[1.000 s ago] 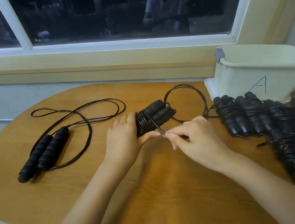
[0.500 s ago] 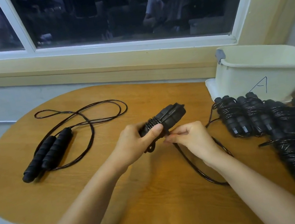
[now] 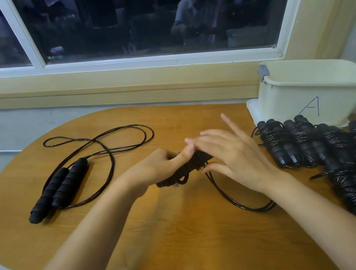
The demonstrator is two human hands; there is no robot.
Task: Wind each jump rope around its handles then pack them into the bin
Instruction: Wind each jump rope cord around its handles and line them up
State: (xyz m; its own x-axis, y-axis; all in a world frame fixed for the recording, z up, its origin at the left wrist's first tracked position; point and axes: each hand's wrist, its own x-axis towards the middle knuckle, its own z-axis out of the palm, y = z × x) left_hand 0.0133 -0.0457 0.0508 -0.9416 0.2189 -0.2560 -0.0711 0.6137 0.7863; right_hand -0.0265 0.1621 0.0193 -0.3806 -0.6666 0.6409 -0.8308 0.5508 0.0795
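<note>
Our right hand (image 3: 230,156) has swung over the jump rope (image 3: 188,172), fingers spread. Our left hand (image 3: 159,169) grips its wound handles over the tabletop (image 3: 165,232), left of the bin (image 3: 308,99).

Counting the things on the one table (image 3: 167,243)
I count one loose jump rope (image 3: 69,187) at 9 o'clock, one half-wound rope (image 3: 193,164) in the middle, two hands on it, the left hand (image 3: 154,170) and the right hand (image 3: 230,156), one white bin (image 3: 308,97) at 2 o'clock, and one pile of wound ropes (image 3: 344,165) at 3 o'clock, too bunched up for me to count.
</note>
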